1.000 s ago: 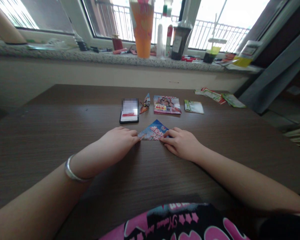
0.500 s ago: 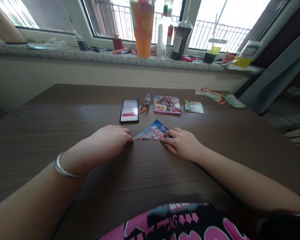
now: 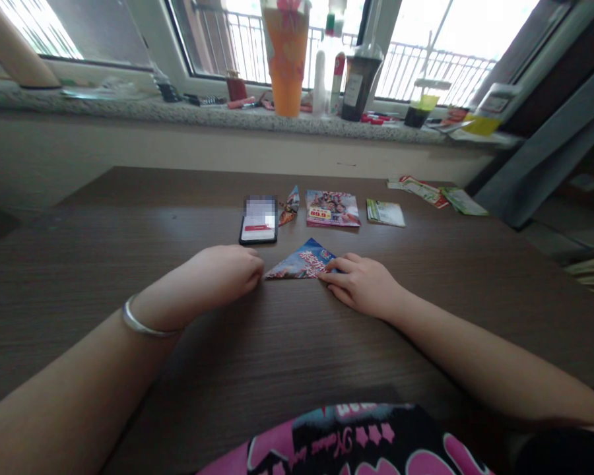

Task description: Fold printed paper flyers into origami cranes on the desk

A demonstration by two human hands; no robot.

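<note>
A paper sheet folded into a triangle (image 3: 299, 261), blue with printed lettering, lies on the table in front of me, its point away from me. My right hand (image 3: 361, 284) rests over its right end, fingers stretched and apart, fingertips on the paper and the thumb nearer me. That end of the paper is covered by the hand. At the left corner is my left hand (image 3: 230, 274), its fingers curled in and the fingertips hidden from view. The paper's left tip shows just beside the curled fingers, and I see nothing in them.
Beyond the triangle lie a phone (image 3: 258, 221), a small folded paper piece (image 3: 290, 208), printed leaflets (image 3: 332, 209) and a stack of green-white papers (image 3: 385, 213). More paper strips (image 3: 423, 191) sit at the far right. Cups and bottles line the stone windowsill (image 3: 202, 117).
My left hand has curled its fingers in further, and its wrist has shifted a little to the right. My right hand keeps its place on the paper. The view has shifted slightly.
</note>
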